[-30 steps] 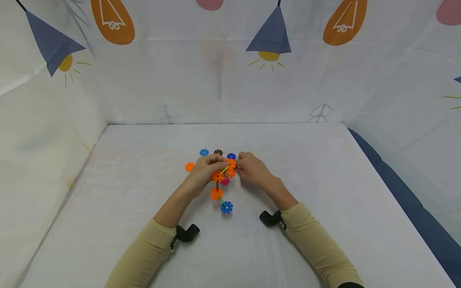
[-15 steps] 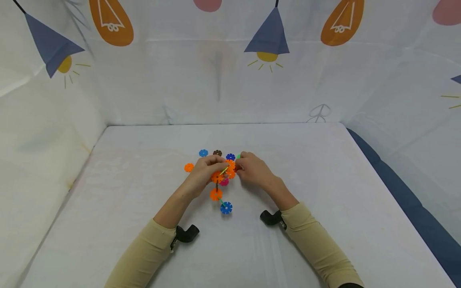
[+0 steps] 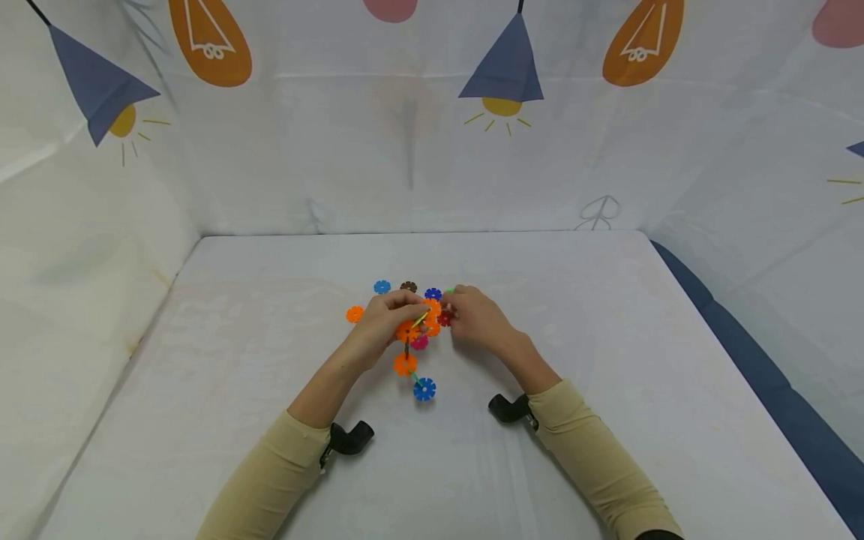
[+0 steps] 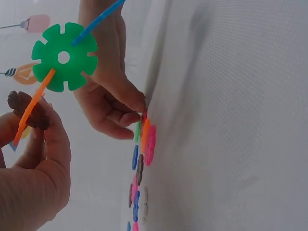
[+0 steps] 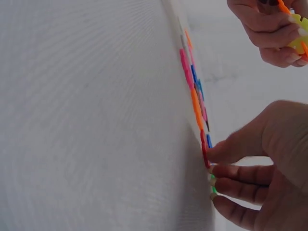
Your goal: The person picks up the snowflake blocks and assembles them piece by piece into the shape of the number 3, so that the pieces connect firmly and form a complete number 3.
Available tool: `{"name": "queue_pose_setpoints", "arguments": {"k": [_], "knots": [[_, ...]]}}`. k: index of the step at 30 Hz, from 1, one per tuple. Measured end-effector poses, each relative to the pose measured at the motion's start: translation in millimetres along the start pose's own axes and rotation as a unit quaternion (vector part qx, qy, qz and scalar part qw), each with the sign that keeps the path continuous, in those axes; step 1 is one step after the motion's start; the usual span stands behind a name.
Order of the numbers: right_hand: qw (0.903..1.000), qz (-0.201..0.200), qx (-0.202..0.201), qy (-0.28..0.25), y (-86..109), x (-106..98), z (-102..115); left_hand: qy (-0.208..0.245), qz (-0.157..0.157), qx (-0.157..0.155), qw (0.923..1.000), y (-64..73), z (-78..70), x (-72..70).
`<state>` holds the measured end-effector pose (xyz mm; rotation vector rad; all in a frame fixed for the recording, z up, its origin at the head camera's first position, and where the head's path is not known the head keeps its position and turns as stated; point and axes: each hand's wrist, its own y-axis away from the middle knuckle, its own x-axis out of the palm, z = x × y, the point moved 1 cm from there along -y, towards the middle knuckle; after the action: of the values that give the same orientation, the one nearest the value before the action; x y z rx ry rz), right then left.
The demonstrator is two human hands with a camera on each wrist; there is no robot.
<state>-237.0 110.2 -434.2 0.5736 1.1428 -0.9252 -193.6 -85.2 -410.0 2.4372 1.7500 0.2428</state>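
Head view: from above the desk (image 3: 607, 315), facing forward and down, farthest off. Wrist views: close, low, looking along the desk surface. Both share the left hand (image 4: 41, 187), right hand (image 4: 108, 96) and row of discs (image 4: 140, 169).

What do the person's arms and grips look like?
Left sleeve and right sleeve: plain tan, close-fitting. A black bent piece at each sleeve's end. A black patch shows low on the right sleeve. Left grip and right grip: gloveless. No cables or markings visible.

White counter (image 3: 607, 360) — pale fabric walls (image 3: 351, 165) behind and beside, printed with blue lamps (image 3: 505, 60), orange bulbs (image 3: 232, 64) — dark-blue strip (image 3: 736, 330) at right.
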Motion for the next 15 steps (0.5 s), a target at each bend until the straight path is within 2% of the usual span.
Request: {"name": "queue_pose_setpoints", "arguments": {"k": [7,12,15], "knots": [[0.9998,0.015,-0.007,0.009,0.4,-0.6,-1.1,-0.004,-0.002,0.001,1.0000,0.3,-1.2,-0.2],[0.9990,0.033,0.004,-0.030,-0.3,-3.2,-4.8,-0.008,-0.001,0.003,1.0000,0.6,-1.2,-0.6],[0.9964,0.041,0.010,-0.073,-1.1,-6.1,-7.6,-0.009,-0.003,0.003,0.9999,1.1,-1.1,-1.3]]}}
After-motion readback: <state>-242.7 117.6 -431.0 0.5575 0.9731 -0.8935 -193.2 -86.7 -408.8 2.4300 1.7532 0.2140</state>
